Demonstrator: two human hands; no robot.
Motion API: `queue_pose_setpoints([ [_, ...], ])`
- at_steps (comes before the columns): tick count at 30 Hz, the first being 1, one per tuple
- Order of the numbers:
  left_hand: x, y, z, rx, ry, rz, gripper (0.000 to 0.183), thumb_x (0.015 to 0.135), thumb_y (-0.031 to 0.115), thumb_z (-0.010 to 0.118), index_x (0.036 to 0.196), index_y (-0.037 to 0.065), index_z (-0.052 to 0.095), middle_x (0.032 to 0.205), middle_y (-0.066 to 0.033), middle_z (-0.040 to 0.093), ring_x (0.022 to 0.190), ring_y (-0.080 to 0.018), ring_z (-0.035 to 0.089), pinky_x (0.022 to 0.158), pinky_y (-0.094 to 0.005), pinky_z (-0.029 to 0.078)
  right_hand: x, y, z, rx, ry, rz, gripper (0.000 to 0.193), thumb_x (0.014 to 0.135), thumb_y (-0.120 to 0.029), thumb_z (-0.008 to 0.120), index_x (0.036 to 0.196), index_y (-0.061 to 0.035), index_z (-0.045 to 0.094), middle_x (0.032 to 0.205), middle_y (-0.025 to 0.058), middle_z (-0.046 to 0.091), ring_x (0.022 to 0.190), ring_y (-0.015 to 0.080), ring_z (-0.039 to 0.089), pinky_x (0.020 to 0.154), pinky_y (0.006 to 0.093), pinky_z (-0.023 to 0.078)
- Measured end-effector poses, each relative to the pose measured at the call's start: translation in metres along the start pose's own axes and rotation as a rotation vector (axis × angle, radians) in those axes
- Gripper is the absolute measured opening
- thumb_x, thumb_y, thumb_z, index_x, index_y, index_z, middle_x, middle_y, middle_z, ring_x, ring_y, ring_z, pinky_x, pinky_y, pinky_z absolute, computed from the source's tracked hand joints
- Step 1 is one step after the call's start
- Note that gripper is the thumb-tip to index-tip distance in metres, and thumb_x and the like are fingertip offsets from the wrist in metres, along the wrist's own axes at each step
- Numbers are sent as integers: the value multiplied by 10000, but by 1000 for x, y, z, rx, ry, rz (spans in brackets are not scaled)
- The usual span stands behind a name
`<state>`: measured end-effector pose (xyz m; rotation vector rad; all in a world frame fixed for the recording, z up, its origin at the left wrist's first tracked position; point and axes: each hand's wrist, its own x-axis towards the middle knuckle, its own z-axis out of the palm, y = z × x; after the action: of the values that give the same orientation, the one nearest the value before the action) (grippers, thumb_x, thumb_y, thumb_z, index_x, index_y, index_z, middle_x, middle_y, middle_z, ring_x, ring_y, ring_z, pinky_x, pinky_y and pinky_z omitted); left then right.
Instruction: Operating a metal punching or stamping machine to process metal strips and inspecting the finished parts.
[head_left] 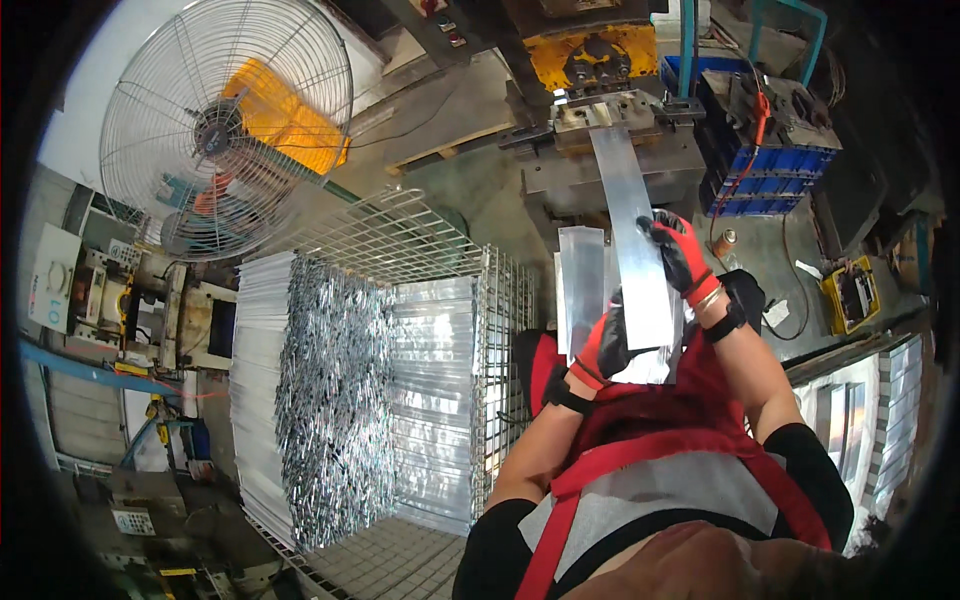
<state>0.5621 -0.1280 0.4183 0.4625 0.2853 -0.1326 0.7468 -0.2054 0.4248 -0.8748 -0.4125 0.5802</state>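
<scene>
Metal strip point(638, 280), one held, slants right of centre in the frame. Grey workshop floor point(503, 218) carries one wire basket point(508, 345), centre-left; one fan point(225, 130) fills upper left. Two gloved hands: right hand point(684, 258), fingers pinching the strip's edge; left hand point(605, 345), grip partly hidden, cannot tell.
</scene>
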Motion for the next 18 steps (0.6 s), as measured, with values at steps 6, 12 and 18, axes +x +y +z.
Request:
queue_pose_setpoints([
  [6,22,27,1,-11,-111,-77,777,882,662,320,1239,-1,510,1000,-229,646,734,-308,679,594,-312,562,49,-12,6,-200,108,-17,82,836,-106,652,765,-89,615,728,-90,539,671,17,469,616,194,380],
  [12,42,41,28,230,3,-18,707,901,626,342,1152,1,556,803,-154,663,560,-175,637,428,-215,458,80,-4,-3,-461,89,-51,221,823,-157,668,668,-105,519,655,-101,415,619,26,363,547,233,317],
  [18,58,39,17,165,12,35,482,934,489,435,1051,35,550,844,-140,648,561,-211,639,400,-241,469,84,2,-4,-464,116,-18,192,818,-168,658,674,-87,562,642,-96,437,609,28,375,544,221,327],
])
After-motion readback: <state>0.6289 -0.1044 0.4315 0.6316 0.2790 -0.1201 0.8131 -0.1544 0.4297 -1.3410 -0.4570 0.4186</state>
